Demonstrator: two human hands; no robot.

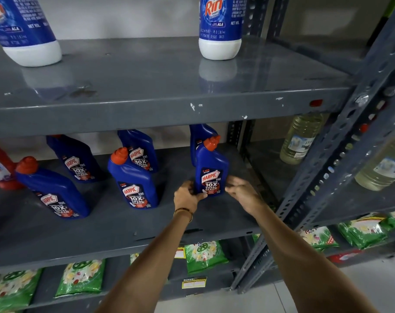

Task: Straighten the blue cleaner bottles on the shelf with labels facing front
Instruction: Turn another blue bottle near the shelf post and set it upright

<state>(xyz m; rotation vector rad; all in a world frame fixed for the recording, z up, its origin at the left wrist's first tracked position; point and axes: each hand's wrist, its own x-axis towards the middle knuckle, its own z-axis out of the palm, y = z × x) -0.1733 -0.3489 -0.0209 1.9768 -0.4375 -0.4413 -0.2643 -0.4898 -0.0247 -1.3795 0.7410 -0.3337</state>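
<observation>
Nearest to the camera, two bare forearms reach up to the middle shelf (101, 231) of a grey metal rack. The left hand (187, 196), with a thin bangle (183, 212) on the wrist, holds the lower left side of a blue Harpic bottle (211, 170), its thumb lying on the front near the label. The right hand (241, 192) is just beside the lower right side of the same bottle with fingers loosely spread; it is a little blurred, and I cannot tell if it touches the bottle. This bottle stands upright at the right front of the shelf, with its label to the front and its orange cap (212, 142) on top.

To the left, in the front row, stand a second blue bottle (133, 179) and a third blue bottle (53, 190), both with labels forward. Behind them are three more blue bottles, partly hidden. On the upper shelf (160, 86) stand two Rin bottles (220, 28), well apart. Below, green packets (205, 256) lie on the lowest shelf.
</observation>
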